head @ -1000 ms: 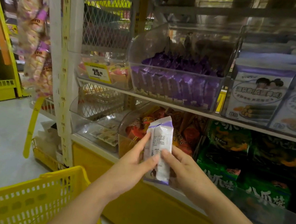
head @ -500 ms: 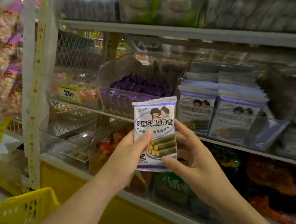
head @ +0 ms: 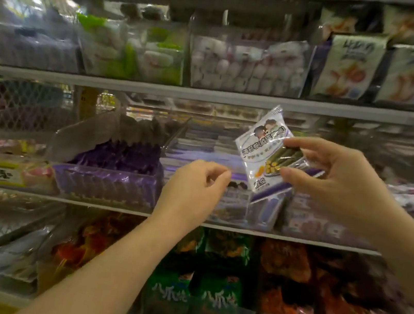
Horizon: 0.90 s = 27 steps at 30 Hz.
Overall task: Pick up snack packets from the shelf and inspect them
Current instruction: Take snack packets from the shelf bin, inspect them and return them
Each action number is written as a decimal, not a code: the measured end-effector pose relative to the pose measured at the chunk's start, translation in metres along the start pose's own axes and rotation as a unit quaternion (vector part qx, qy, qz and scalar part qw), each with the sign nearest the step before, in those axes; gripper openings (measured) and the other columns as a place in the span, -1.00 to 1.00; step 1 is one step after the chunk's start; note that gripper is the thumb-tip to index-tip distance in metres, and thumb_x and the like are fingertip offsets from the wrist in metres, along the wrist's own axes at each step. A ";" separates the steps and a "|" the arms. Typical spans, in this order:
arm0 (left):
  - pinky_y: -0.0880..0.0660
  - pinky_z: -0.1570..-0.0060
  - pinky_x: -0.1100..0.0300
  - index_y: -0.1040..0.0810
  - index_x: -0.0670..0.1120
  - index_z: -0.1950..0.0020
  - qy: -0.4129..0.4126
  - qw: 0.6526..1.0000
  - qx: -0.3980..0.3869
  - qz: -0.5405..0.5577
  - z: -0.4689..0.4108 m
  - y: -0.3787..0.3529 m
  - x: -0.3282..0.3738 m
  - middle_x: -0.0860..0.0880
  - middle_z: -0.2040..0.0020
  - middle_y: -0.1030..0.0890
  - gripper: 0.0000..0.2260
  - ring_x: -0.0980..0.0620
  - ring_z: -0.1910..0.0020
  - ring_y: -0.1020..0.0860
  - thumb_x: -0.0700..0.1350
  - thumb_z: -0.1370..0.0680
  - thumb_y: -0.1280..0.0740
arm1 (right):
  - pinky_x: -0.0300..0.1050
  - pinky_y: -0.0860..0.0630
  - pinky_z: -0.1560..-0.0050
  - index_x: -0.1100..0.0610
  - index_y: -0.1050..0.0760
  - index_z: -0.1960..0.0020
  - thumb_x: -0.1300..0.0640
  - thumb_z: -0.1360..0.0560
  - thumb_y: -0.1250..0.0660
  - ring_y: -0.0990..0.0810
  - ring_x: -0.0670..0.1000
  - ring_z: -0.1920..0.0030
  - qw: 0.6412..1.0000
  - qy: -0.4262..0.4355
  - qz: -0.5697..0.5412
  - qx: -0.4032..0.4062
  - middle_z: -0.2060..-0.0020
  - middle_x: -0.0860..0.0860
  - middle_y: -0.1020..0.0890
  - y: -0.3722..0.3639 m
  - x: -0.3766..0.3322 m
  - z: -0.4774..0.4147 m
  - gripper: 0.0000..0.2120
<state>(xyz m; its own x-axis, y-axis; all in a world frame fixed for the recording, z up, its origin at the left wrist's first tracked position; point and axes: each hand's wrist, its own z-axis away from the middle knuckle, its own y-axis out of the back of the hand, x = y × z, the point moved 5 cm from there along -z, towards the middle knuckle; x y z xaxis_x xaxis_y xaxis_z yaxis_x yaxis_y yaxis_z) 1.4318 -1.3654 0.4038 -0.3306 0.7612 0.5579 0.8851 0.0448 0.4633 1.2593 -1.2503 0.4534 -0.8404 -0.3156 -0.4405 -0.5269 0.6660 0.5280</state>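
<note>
**A:** My right hand [head: 337, 183] pinches the white-and-purple plastic snack packet [head: 264, 149] by its right edge, between thumb and fingertips. The packet hangs tilted just above the clear plastic bin [head: 235, 207] on the middle grey shelf [head: 84, 202].

**B:** And your left hand [head: 193, 182]?

**A:** It is loosely curled and holds nothing, near the bin's front, left of the packet.

**B:** How would you inspect it well?

**A:** I'd pinch lightly at the edge, off the print, and level the face toward me.
</note>
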 end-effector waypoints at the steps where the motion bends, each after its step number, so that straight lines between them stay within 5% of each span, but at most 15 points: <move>1: -0.51 -0.11 -0.01 -0.63 0.11 -0.11 -0.026 0.999 0.007 -0.045 -0.008 -0.002 0.004 0.13 -0.03 -0.61 -0.82 0.12 -0.02 -0.56 0.03 -0.61 -0.26 | -0.24 -0.49 0.11 -0.27 -0.52 -0.18 -0.07 -0.37 -0.47 -0.58 -0.21 0.08 1.000 -0.010 0.023 0.016 -0.16 0.09 -0.62 0.012 0.006 -0.010 -0.60; 6: -0.26 -0.40 -0.05 -0.45 0.13 -0.39 -0.114 0.961 -0.046 -0.246 -0.041 -0.026 0.007 0.11 -0.36 -0.44 -0.67 0.05 -0.37 -0.35 0.07 -0.62 -0.21 | -0.38 -0.42 0.39 -0.06 -0.56 -0.23 0.00 -0.42 -0.47 -0.58 -0.20 0.32 0.988 -0.046 0.143 -0.034 0.25 -0.16 -0.57 0.025 0.017 -0.062 -0.61; 10: 0.07 -0.52 -0.13 -0.28 0.21 -0.47 -0.087 0.940 -0.134 -0.302 -0.061 -0.045 -0.008 0.16 -0.51 -0.25 -0.63 0.07 -0.50 -0.19 0.14 -0.65 -0.08 | -0.34 -0.46 0.49 0.03 -0.61 -0.13 0.05 -0.43 -0.44 -0.60 -0.17 0.48 0.971 -0.054 0.200 -0.114 0.29 -0.07 -0.64 -0.001 0.022 -0.098 -0.72; 17: -0.10 -0.46 0.06 -0.22 0.28 -0.47 -0.164 0.929 -0.085 -0.320 -0.066 -0.044 -0.021 0.21 -0.47 -0.31 -0.64 0.15 -0.41 -0.31 0.12 -0.65 -0.02 | -0.29 -0.51 0.48 0.12 -0.67 0.05 0.07 -0.43 -0.38 -0.65 -0.06 0.47 0.950 -0.098 0.242 -0.170 0.32 0.08 -0.71 -0.014 0.035 -0.141 -0.83; 23: -0.19 -0.42 0.09 -0.19 0.27 -0.50 -0.216 0.916 -0.066 -0.331 -0.068 -0.042 -0.028 0.19 -0.47 -0.33 -0.62 0.14 -0.37 -0.38 0.10 -0.67 -0.01 | -0.34 -0.51 0.47 0.09 -0.65 -0.05 0.09 -0.45 -0.42 -0.67 -0.09 0.43 0.943 -0.119 0.218 -0.222 0.23 0.03 -0.71 -0.027 0.044 -0.141 -0.80; 27: -0.17 -0.43 0.08 -0.20 0.26 -0.50 -0.220 0.917 -0.060 -0.328 -0.069 -0.041 -0.031 0.19 -0.48 -0.32 -0.62 0.13 -0.38 -0.37 0.10 -0.67 -0.01 | -0.19 -0.65 0.30 0.17 -0.57 -0.11 0.01 -0.42 -0.48 -0.70 -0.03 0.29 0.928 -0.107 0.261 -0.242 0.10 0.08 -0.70 -0.060 0.053 -0.133 -0.65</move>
<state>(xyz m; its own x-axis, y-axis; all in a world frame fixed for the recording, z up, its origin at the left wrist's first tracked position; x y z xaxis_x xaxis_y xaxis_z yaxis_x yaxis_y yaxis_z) 1.3828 -1.4355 0.4146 -0.5910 0.7847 -0.1870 0.4918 0.5343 0.6875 1.2293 -1.3969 0.4944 -0.9801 0.1412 -0.1397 -0.0937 0.2916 0.9519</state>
